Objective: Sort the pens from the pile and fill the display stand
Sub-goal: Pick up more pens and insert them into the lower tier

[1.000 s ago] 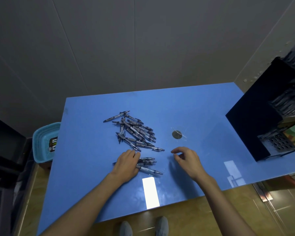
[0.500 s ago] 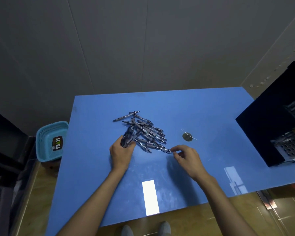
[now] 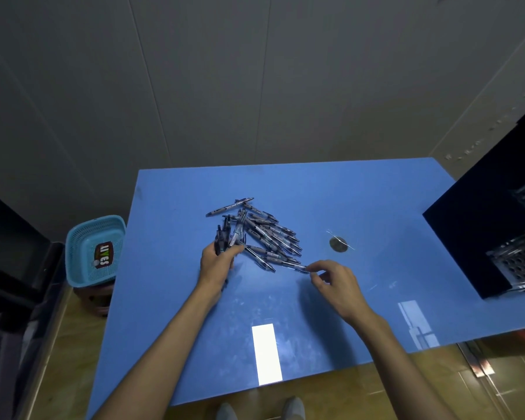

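Observation:
A pile of dark pens (image 3: 264, 234) lies in the middle of the blue table (image 3: 361, 201). My left hand (image 3: 217, 263) grips a small bunch of pens (image 3: 222, 237) at the pile's left edge, their ends sticking up past my fingers. My right hand (image 3: 335, 281) pinches the tip end of one pen (image 3: 294, 266) at the pile's near right corner. The black display stand (image 3: 479, 219) stands at the table's right edge, with perforated metal tiers (image 3: 515, 265) that hold pens partly cut off by the frame.
A round metal disc (image 3: 338, 244) is set in the table to the right of the pile. A light blue plastic basket (image 3: 93, 250) sits off the table's left side. A grey wall runs behind the table. My shoes (image 3: 261, 409) show below the front edge.
My left hand gathered several pens from near the front and lifted them to the pile's left side. My right hand reached forward and took hold of a pen's end.

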{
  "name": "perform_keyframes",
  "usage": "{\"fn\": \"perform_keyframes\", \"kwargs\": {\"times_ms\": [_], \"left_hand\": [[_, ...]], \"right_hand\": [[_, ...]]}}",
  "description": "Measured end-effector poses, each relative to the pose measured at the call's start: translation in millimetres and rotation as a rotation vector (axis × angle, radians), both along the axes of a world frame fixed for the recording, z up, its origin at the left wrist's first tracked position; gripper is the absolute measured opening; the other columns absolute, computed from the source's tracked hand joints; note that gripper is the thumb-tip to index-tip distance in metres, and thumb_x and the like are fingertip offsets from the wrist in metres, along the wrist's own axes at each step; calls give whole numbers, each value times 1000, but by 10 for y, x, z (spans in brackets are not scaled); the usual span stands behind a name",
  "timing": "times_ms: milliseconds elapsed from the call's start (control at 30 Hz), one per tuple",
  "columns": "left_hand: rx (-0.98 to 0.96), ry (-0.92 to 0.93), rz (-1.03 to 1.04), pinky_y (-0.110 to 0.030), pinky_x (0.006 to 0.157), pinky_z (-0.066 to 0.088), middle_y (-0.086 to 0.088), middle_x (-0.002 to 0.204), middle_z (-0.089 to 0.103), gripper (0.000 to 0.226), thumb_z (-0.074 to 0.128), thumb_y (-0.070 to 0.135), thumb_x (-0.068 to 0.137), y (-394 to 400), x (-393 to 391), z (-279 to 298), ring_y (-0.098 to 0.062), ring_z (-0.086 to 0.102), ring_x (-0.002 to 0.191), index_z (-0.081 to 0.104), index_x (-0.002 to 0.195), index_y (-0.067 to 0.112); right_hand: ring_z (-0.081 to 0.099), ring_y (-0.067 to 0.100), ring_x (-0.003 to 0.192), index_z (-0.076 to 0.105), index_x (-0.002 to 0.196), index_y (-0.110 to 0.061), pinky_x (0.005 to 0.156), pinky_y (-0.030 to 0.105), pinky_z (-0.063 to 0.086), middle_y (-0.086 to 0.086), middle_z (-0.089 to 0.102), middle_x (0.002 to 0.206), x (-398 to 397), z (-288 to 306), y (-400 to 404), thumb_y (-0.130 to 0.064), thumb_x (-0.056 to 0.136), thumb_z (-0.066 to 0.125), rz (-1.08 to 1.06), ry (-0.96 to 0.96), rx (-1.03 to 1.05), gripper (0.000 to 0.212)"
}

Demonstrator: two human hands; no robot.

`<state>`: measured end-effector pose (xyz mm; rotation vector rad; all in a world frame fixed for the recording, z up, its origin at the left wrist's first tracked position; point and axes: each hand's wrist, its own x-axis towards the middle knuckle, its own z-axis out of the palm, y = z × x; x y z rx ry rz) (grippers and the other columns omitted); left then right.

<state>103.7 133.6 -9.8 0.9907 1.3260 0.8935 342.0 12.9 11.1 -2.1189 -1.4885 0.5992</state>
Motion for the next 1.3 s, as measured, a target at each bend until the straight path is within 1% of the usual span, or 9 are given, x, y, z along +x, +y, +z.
{"fn": "perform_keyframes", "kwargs": {"times_ms": [167, 233, 433, 600, 700, 800, 933, 1100, 1300], "left_hand": [[-6, -25, -47, -25, 50, 43, -2, 62, 52, 35, 73, 45, 89, 15, -59, 23, -13, 47, 53, 57, 78, 16], [-19, -50, -39, -28, 58, 44, 1, 61, 54, 37, 70, 48, 90, 33, -86, 31, -15, 48, 56, 60, 84, 13], [33, -156, -47, -26, 62, 43, 6, 63, 54, 14, 76, 20, 90, 116, -169, 83, -15, 47, 63, 64, 89, 15], [213, -49, -19, -23, 55, 38, 0, 62, 39, 49, 85, 0, 76, 149, -158, 183, -15, 38, 57, 40, 65, 16], [272, -68, 31, -31, 57, 28, -8, 65, 28, 54, 91, 5, 69, 176, -157, 185, -21, 26, 61, 38, 66, 10], [280, -33, 64, -31, 59, 24, -2, 64, 29, 59, 94, 14, 66, 197, -168, 61, -18, 26, 62, 35, 65, 16], [207, 43, 127, -31, 62, 31, 2, 65, 38, 52, 92, 22, 71, 154, -196, -168, -15, 33, 62, 41, 66, 19], [158, 6, 194, -24, 61, 38, 11, 56, 44, 46, 88, 18, 77, 200, -203, -172, -8, 40, 53, 45, 63, 19], [106, 82, 159, -27, 64, 42, 2, 61, 50, 44, 89, 15, 75, 168, -249, -285, -13, 44, 55, 47, 61, 18]], "right_hand": [[59, -1, 76, 74, 101, -24, 74, 21, 43, -12, 69, 97, -61, 21, 28, -16, 92, 63, 13, 6, 9, 17], [59, 0, 76, 74, 101, -24, 75, 21, 43, -12, 69, 97, -76, 27, 35, -16, 91, 63, 17, 5, 11, 17], [59, -2, 76, 74, 98, -27, 77, 24, 45, -13, 68, 95, -124, 24, 49, -16, 90, 63, 15, -1, 17, 17], [63, 4, 81, 73, 101, -26, 83, 30, 51, -13, 69, 98, -198, 11, 99, -16, 90, 63, 29, 6, 12, 18], [63, 4, 82, 74, 103, -24, 85, 29, 51, -10, 70, 103, -238, 12, 145, -16, 91, 62, 50, 0, 25, 18], [62, 2, 80, 74, 103, -22, 83, 27, 50, -8, 70, 104, -272, 20, 172, -16, 91, 62, 60, -8, 37, 19], [59, -2, 79, 74, 104, -24, 82, 25, 49, -11, 69, 105, -301, 26, 185, -17, 91, 61, 70, -10, 36, 19], [58, 1, 80, 73, 103, -26, 79, 24, 47, -10, 67, 103, -278, 53, 192, -16, 91, 61, 86, -13, 37, 19], [61, 3, 81, 73, 103, -27, 80, 25, 48, -10, 68, 104, -262, 93, 187, -18, 90, 62, 88, -11, 28, 19]]}}
